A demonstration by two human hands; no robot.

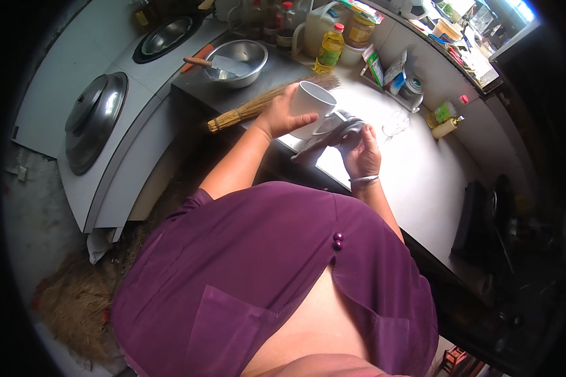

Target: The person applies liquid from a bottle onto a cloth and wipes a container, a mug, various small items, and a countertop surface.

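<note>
My left hand (283,113) grips a white cup (311,101) by its side, thumb across the front, the cup tilted with its mouth up. In my right hand (362,151) is a bunched grey cloth (344,129), held close against the cup's right side, and part of it hangs down to the left. Whether the cloth touches the cup cannot be made out. A straw hand broom (245,108) lies on the counter behind my left hand. Both hands are above the front edge of the bright white counter (405,188).
Behind the broom a steel bowl (257,70) holds a wooden-handled cleaver (226,65). An oil bottle (329,49) stands near the wall, and a pump bottle (445,128) is farther right. A lidded wok (94,122) is set in the left stove top. Dry straw (75,311) lies on the floor.
</note>
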